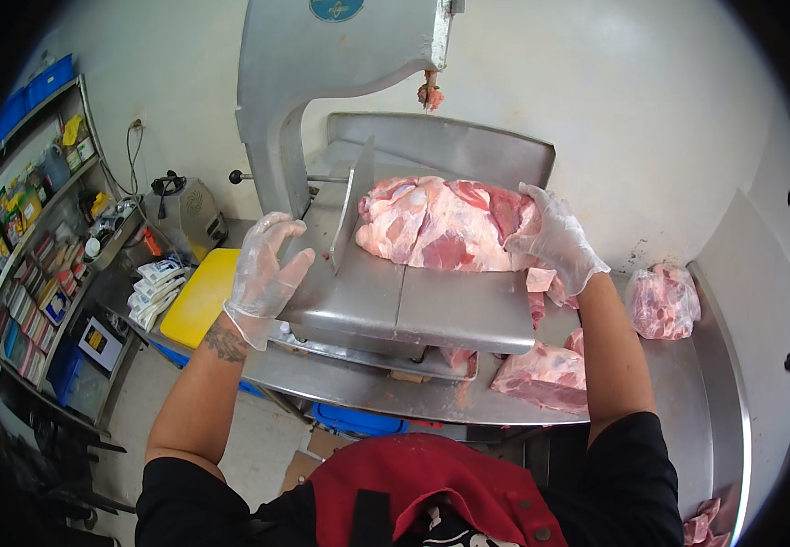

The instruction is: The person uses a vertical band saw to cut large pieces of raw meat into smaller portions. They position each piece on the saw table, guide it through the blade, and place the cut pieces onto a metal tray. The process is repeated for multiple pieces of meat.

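A large slab of raw meat (446, 225) lies across the steel table of a meat band saw (340, 287), its left end beside the upright guide plate (354, 205). My right hand (552, 232), in a clear plastic glove, grips the slab's right end. In a matching glove, my left hand (268, 267) is raised left of the guide plate, fingers apart and holding nothing. The thin saw blade runs down behind the slab from the upper housing (340, 55), where meat scraps (429, 96) cling to the blade guide.
Another meat piece (542, 376) lies on the steel counter (675, 410) at right, below smaller cuts. Further right is meat in a clear bag (665, 301). A yellow cutting board (203, 297), folded white cloths (155, 290) and a metal machine (186, 219) stand left, near loaded shelves (46, 232).
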Motion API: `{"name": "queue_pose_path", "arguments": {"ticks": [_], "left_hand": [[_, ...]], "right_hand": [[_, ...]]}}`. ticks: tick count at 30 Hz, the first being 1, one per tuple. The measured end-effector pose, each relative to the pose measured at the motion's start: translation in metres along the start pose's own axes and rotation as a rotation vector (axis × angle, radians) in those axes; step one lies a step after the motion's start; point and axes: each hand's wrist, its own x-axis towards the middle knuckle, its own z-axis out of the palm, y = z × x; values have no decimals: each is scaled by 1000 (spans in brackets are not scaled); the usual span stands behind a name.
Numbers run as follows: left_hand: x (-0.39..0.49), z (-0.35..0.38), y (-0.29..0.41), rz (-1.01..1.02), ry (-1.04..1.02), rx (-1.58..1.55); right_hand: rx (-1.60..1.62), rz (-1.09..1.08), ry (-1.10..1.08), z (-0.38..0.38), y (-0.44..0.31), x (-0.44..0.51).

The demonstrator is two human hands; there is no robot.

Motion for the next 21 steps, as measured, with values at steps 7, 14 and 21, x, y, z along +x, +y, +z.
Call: {"name": "queue_pose_path", "arguments": {"ticks": [7,14,21], "left_hand": [[-14,13,-4,0,69,36],[-12,15,-2,29,47,94],[-11,16,4,53,49,149]], "right_hand": [[-84,39,9,6,2,20],[-51,79,34,10,7,42],[-190,112,67,16,6,57]]}}
